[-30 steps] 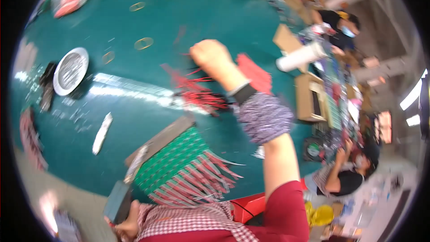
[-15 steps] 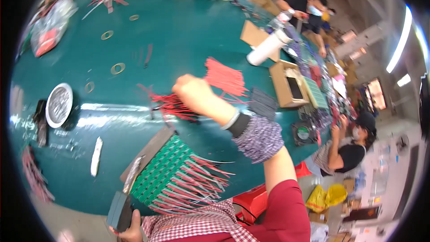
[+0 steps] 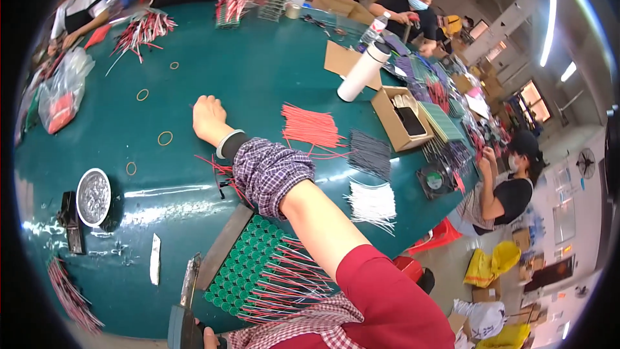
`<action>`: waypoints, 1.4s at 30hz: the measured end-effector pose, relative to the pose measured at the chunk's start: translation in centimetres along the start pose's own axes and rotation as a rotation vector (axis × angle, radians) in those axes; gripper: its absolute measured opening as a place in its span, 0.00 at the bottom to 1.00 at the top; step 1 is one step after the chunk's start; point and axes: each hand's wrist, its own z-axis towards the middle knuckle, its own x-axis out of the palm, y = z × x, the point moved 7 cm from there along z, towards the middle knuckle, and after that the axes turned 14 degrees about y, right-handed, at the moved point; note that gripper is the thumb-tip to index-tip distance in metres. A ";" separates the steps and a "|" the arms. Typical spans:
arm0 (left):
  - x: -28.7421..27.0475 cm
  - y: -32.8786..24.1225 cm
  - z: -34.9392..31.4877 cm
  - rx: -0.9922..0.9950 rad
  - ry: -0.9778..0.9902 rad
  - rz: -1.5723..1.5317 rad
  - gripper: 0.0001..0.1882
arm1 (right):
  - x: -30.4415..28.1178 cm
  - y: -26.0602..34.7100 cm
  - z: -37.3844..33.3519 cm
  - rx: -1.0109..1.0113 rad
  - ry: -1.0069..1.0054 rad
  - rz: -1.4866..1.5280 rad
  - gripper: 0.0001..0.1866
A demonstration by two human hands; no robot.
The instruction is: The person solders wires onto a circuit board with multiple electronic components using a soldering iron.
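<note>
- Lower edge: the left hand (image 3: 210, 338), mostly cut off, seems clasped on the grey tool (image 3: 181, 327); its shaft points up, perhaps to keep the tip clear of the apron (image 3: 326, 317).
- Lower centre: green boards (image 3: 236, 273) lie against a bar (image 3: 224, 247), which probably lines them up.
- Right of centre: white bundle (image 3: 372, 205), dark bundle (image 3: 370, 154), red bundle (image 3: 312, 125), apparently parted by colour for easy picking.
- Left of centre: right hand (image 3: 210, 119), fingers bent; whether gripping anything, I cannot tell.
</note>
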 end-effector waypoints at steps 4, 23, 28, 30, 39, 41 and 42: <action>0.0 -4.0 0.6 0.206 -0.200 -0.181 0.19 | -1.5 -1.7 -1.8 -0.064 0.025 -0.081 0.13; 0.8 -9.1 -1.9 0.289 -0.349 -0.484 0.17 | -9.3 -8.7 -30.0 -0.268 0.191 -0.006 0.08; 0.7 -10.4 -1.5 0.348 -0.318 -0.428 0.20 | -9.3 -7.3 -29.3 -0.289 0.145 0.089 0.11; 1.0 -10.4 -1.2 0.325 -0.307 -0.399 0.20 | -8.4 -7.2 -29.1 -0.333 0.218 0.045 0.10; 0.4 -14.6 -1.6 0.335 -0.284 -0.216 0.15 | -9.1 -7.1 -30.5 -0.205 0.270 0.317 0.07; -0.2 -17.0 -1.6 0.328 -0.314 -0.155 0.17 | -9.6 -6.8 -31.6 -0.186 0.254 0.314 0.07; -0.3 -17.1 -1.9 0.318 -0.315 -0.150 0.17 | -9.9 -6.7 -31.9 -0.175 0.228 0.313 0.07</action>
